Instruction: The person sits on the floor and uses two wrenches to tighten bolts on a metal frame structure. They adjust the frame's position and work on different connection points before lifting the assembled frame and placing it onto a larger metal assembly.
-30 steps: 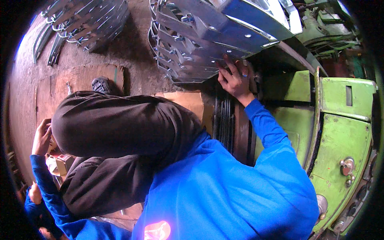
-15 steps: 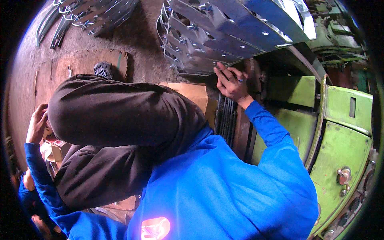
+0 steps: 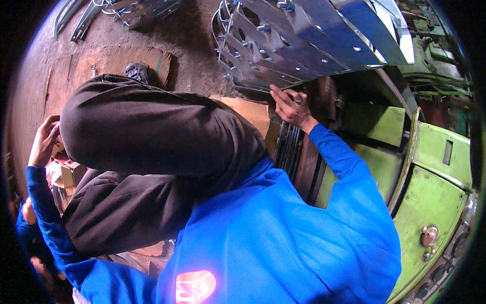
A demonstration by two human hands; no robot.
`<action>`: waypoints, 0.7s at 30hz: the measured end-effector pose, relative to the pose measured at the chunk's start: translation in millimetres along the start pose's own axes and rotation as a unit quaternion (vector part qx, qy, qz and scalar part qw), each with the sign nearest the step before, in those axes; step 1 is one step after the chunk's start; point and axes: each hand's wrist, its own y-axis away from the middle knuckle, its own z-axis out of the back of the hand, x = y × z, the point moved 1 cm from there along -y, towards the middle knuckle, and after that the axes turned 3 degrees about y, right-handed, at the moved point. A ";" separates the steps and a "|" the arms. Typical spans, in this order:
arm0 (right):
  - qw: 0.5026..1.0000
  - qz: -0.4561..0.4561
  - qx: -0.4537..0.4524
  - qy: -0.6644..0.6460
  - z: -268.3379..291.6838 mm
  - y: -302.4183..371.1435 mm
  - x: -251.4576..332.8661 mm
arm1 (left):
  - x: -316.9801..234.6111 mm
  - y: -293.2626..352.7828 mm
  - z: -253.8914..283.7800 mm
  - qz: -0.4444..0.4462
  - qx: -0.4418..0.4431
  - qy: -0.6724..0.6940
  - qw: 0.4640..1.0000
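My right hand (image 3: 293, 109) is at the lower edge of a stack of slatted metal panels (image 3: 309, 43) with bolts through them. Its index finger stretches toward that edge, the other fingers are loosely bent, and a ring shows on one. Nothing is visible in this hand; whether the fingertip touches the metal I cannot tell. Over on the left, my left hand (image 3: 44, 139) rests by my bent knee (image 3: 83, 129) in dark trousers. Its fingers are partly extended, their tips partly hidden by the knee, and I see nothing held.
Green machine cabinets (image 3: 430, 213) stand at the right. Dark rods (image 3: 288, 144) and a cardboard piece (image 3: 248, 114) lie below the panels. A wrench (image 3: 93, 70) lies on a wooden board (image 3: 61, 83). Another bolted stack (image 3: 142, 10) is at upper left; a person's arm (image 3: 29, 212) shows lower left.
The view has shifted, so the panels sit farther right and higher. My right hand's fingers have drawn closer together. My left hand stays by the knee.
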 end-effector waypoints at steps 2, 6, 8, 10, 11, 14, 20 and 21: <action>1.000 0.011 0.026 -0.003 -9.2 3.6 4.7 | -4.4 1.4 -0.9 0.010 0.000 0.019 1.000; 0.991 0.046 0.121 0.031 -46.2 3.9 -11.9 | -2.7 0.6 -5.7 -0.006 -0.007 0.019 1.000; 0.992 0.051 0.105 0.042 -46.6 4.9 -8.8 | -3.3 4.3 -5.4 -0.001 -0.005 0.028 1.000; 0.994 0.042 0.103 0.002 -42.3 2.8 0.6 | -4.8 6.7 -6.1 0.013 -0.007 0.038 0.999; 0.993 0.030 0.109 -0.044 -47.5 5.6 7.6 | -4.5 8.1 -5.7 0.026 -0.010 0.043 0.999; 0.989 0.082 0.119 -0.021 -61.9 6.0 21.3 | -4.6 7.7 -2.6 0.054 -0.017 0.032 0.998; 0.960 0.158 0.203 0.111 -127.4 22.3 5.0 | -7.6 7.6 -8.4 0.035 -0.032 0.025 0.999; 0.962 0.145 0.222 0.062 -126.9 23.4 12.2 | -7.9 13.0 -11.8 0.057 -0.046 0.015 0.997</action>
